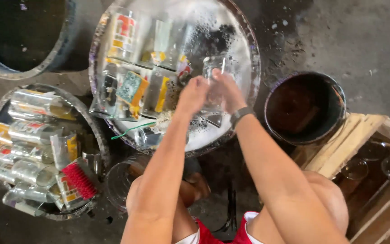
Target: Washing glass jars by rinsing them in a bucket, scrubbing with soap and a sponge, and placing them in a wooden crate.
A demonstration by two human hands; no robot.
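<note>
1. While the head view looks straight down, both hands meet on a clear drinking glass (214, 68) over the soapy basin (249, 40): left hand (194, 94) and right hand (227, 90) have fingers wrapped around it.
2. Wet, sudsy glass seems slippery, so I reckon it could slide out and crack against the glasses lying in the basin.
3. Side tub (96, 131) holds more glasses and a red brush (78, 180); dark bucket (335, 90) sits right.
</note>
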